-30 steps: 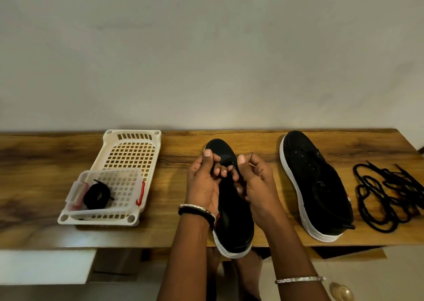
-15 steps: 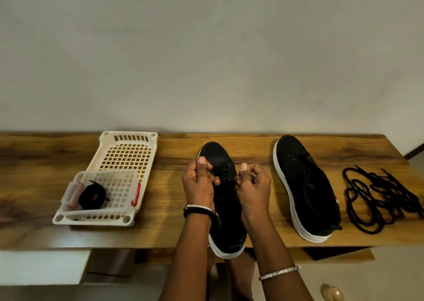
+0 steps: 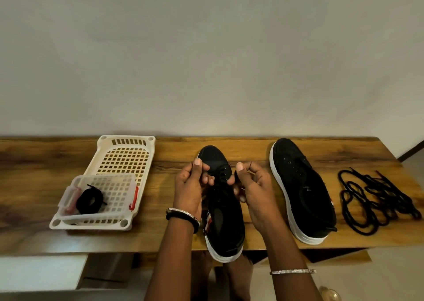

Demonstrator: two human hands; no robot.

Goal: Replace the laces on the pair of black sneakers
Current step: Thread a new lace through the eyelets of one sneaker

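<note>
At the near edge of the wooden tabletop (image 3: 34,186), left hand (image 3: 190,186) and right hand (image 3: 254,192) pinch the thin black lace (image 3: 221,178) on the black white-soled sneaker (image 3: 226,222); we judge it limp, best gripped near tips.

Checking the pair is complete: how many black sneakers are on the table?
2. The middle sneaker lies between the left hand and right hand, heel past the table edge; the right sneaker lies left of the loose laces. None seems hidden.
</note>
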